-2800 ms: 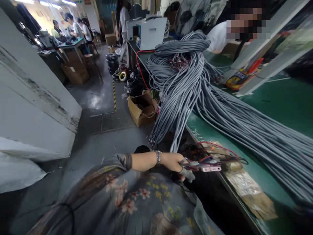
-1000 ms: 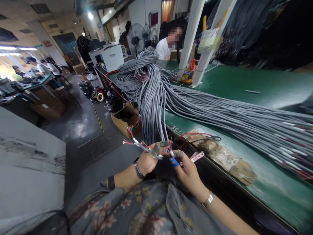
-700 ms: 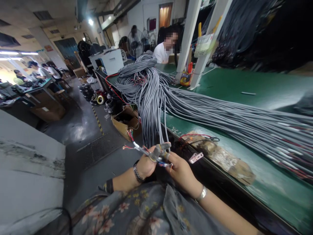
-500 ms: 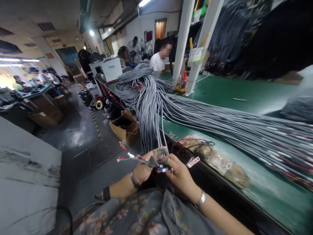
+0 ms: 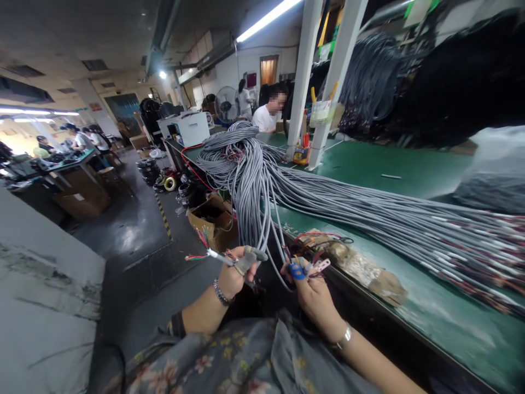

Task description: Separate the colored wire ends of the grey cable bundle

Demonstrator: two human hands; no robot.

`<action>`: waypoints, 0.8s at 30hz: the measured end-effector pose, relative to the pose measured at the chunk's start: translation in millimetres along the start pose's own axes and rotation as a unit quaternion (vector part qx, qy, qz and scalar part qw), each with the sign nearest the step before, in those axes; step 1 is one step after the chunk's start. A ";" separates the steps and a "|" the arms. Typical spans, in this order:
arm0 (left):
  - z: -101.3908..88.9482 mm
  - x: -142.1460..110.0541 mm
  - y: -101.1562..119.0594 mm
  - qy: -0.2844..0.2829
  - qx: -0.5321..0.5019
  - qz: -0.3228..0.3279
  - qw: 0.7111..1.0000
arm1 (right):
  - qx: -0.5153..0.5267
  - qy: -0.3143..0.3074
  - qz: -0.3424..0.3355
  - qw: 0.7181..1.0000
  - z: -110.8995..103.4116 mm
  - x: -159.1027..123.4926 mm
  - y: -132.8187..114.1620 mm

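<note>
My left hand [image 5: 238, 273], with grey coverings on its fingers, is closed around grey cables; one stripped cable end [image 5: 217, 256] sticks out to the left with red, green and other thin wires fanned out. To the right, my right hand [image 5: 314, 290] pinches another grey cable's end, where thin coloured wires show near the fingertips. Blue tape [image 5: 297, 271] wraps one of its digits. Both hands are apart, in front of the bench edge. From them the cables run up into a thick hanging bundle of grey cables [image 5: 252, 202] draped over the green bench [image 5: 365, 158].
More grey cables [image 5: 348, 200] lie along the bench, their stripped ends at the right. A plastic-wrapped brown package [image 5: 361, 271] lies by the front edge, near a small pink piece [image 5: 322, 265]. An open cardboard box [image 5: 211, 216] stands below. A person [image 5: 268, 112] sits behind the bench.
My hands have come apart: the right has moved right with a cable end, and the left has shifted slightly left with its cable. The whole view has tilted up a little.
</note>
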State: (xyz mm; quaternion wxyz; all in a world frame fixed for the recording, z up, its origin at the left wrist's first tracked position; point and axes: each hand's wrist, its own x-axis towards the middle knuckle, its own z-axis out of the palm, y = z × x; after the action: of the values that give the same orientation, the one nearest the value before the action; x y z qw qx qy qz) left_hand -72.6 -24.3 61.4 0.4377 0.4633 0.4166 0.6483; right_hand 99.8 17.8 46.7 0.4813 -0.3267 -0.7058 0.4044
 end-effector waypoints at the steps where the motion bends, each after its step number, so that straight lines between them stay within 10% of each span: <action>1: -0.6 -3.3 2.2 -0.003 0.019 -0.005 1.000 | 0.005 0.001 0.005 1.000 1.5 -1.4 -3.7; 11: -12.2 -9.8 24.8 -0.093 0.165 -0.043 0.981 | 0.025 -0.114 -0.019 0.993 5.2 -12.1 -29.4; 19: -2.8 30.2 -17.2 -0.362 0.268 0.091 0.888 | 0.058 -0.044 0.033 0.997 3.2 -7.5 5.2; 24: 6.8 39.8 -49.5 -0.389 0.354 0.135 0.840 | 0.025 -0.008 0.017 1.000 -3.4 -13.7 11.1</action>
State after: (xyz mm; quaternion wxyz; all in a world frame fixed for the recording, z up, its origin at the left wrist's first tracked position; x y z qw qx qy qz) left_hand -64.4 27.9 25.5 0.2782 0.8521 0.3466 0.2763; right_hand 108.3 12.1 31.9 0.4766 -0.3235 -0.6936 0.4325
